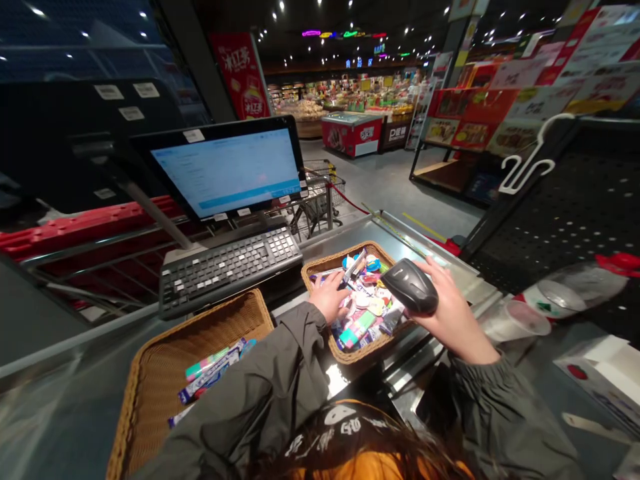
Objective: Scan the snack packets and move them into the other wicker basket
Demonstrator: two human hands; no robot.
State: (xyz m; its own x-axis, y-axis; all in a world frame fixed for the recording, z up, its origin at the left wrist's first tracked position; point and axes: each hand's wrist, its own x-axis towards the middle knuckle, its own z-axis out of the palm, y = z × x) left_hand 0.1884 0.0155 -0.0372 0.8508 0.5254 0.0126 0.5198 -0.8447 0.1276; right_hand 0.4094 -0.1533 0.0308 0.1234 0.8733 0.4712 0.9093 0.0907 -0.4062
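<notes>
My right hand (450, 317) is wrapped around a black handheld barcode scanner (410, 287), held above the right side of a small wicker basket (345, 358). Packaged sweets (363, 303) in many colours fill that basket. Over its left side lies my left hand (327, 297), palm down, fingers apart and touching the pile; nothing shows in its grasp, though the fingertips are partly among the packets. A larger wicker basket (137, 373) stands to the left, partly behind my left sleeve, with several wrapped candy sticks (215, 370) in it.
A black keyboard (230, 263) and a lit monitor (230, 170) stand behind the baskets on the metal counter (340, 237). To the right are a plastic cup (523, 320), a clear bottle (595, 283) and a white box (605, 373). Beyond the counter stands a shopping cart (320, 200).
</notes>
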